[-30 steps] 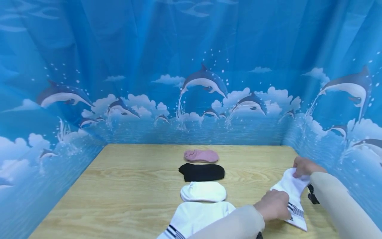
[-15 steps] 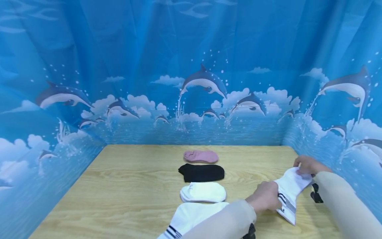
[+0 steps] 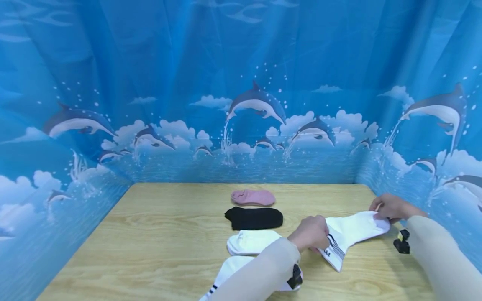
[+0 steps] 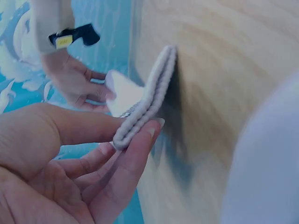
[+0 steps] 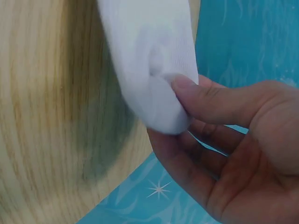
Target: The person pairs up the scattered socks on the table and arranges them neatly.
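A white sock (image 3: 355, 228) with dark stripes near its cuff is stretched between both hands at the right of the table. My left hand (image 3: 311, 233) pinches it by the cuff; in the left wrist view the folded ribbed edge (image 4: 156, 88) sits between thumb and fingers. At the toe end my right hand (image 3: 391, 207) grips the sock, and in the right wrist view the thumb lies on top of the toe (image 5: 161, 109) with fingers beneath. Below my left forearm lies another striped white sock (image 3: 231, 269), partly hidden by the sleeve.
In a column up the middle of the wooden table (image 3: 162, 238) lie a low white sock (image 3: 250, 241), a black sock (image 3: 254, 218) and a pink sock (image 3: 253, 197). A blue dolphin-print curtain (image 3: 241, 104) encloses the table at the back and sides.
The cuff end of the held sock has swung left and away with my left hand, turning the sock from steep to nearly crosswise. My right hand stays near its place, holding the toe.
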{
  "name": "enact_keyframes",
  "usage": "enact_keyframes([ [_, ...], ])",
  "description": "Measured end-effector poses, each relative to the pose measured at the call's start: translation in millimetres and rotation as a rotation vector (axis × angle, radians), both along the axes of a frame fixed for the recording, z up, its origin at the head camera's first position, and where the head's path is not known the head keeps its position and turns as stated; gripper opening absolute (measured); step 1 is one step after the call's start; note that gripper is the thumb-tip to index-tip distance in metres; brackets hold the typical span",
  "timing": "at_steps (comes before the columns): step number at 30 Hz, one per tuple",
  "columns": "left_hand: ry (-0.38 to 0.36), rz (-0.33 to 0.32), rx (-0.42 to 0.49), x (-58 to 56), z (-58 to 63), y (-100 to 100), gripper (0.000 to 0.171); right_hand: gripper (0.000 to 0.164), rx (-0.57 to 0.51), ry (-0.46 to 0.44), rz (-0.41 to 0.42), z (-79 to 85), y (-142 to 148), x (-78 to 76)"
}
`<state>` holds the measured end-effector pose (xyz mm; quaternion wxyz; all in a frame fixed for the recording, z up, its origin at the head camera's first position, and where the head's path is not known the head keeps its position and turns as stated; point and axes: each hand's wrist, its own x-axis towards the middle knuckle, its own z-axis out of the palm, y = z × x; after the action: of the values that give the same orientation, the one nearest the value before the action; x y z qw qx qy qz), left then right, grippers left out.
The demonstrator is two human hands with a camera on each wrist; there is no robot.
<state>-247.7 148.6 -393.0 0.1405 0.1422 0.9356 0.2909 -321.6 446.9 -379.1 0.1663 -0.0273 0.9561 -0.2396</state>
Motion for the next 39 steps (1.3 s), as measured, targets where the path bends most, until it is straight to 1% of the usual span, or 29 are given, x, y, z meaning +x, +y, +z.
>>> enact_keyframes([
  [5, -0.032, -0.007, 0.05, -7.5, 9.4, -23.1, 0.021, 0.018, -0.035, -0.005, 0.082, 3.9, -8.7, 2.5],
  [8, -0.053, 0.003, 0.047, -11.1, 15.6, -34.9, 0.026, 0.018, -0.063, 0.009, 0.124, 6.6, -15.0, 5.0],
  [9, -0.06, 0.006, 0.05, -12.1, 17.0, -38.5, 0.026, 0.017, -0.07, 0.01, 0.126, 7.2, -17.3, 6.0],
  [12, -0.068, 0.007, 0.051, -12.9, 19.4, -49.4, 0.027, 0.016, -0.094, -0.001, 0.143, 8.6, -25.5, 8.6],
  [16, -0.071, -0.006, 0.088, -11.2, 22.3, -64.3, 0.027, 0.015, -0.139, -0.019, 0.183, 7.6, -33.0, 10.1],
  [20, -0.073, -0.016, 0.122, -9.2, 25.9, -79.4, 0.03, 0.017, -0.193, -0.012, 0.227, 7.0, -39.1, 12.3],
  [25, -0.075, -0.031, 0.139, -5.9, 29.8, -95.8, 0.032, 0.016, -0.215, 0.037, 0.271, 9.2, -51.4, 17.9],
  [28, -0.061, -0.052, 0.142, -4.7, 32.7, -105.3, 0.032, 0.015, -0.209, 0.089, 0.296, 10.2, -58.8, 22.2],
  [31, -0.063, -0.079, 0.164, -3.8, 35.1, -115.3, 0.031, 0.014, -0.195, 0.14, 0.309, 10.4, -66.0, 26.3],
  [35, -0.053, -0.1, 0.186, -2.3, 38.3, -128.1, 0.03, 0.014, -0.187, 0.197, 0.31, 12.4, -76.6, 31.7],
  [39, -0.047, -0.104, 0.196, 0.0, 41.9, -139.3, 0.03, 0.014, -0.186, 0.237, 0.29, 16.5, -88.7, 37.4],
])
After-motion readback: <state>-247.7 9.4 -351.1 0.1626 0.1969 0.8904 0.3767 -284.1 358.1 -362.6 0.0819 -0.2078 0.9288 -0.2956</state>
